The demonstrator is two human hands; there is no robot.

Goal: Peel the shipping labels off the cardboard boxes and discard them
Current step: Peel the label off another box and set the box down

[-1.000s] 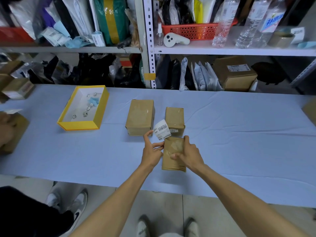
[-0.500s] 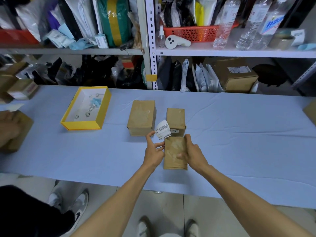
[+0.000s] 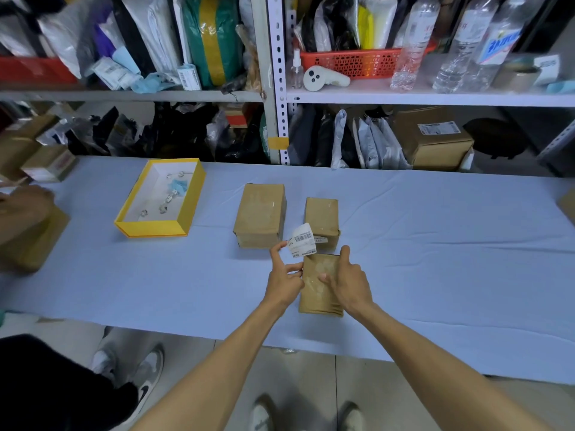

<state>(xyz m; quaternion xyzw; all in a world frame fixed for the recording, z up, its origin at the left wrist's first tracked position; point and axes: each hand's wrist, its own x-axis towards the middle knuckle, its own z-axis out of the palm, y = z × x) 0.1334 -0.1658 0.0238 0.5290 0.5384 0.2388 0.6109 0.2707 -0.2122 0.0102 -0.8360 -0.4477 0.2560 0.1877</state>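
One head-worn wide-angle view looks forward and steeply down from above the near edge of the bench (image 3: 435, 250), so the person's own forearms reach up from the bottom of the frame and their shoes show on the floor (image 3: 311, 384) below. The bench runs across the middle, close to the camera. The shelving (image 3: 277, 98) stands straight ahead beyond it, bowed by the lens. There is no second view to overlap.

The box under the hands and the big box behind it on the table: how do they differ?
The held box is smaller than the big box. The right hand steadies the held box while the left hand lifts its label; nobody touches the big box, whose top shows no label. Both are brown cardboard.
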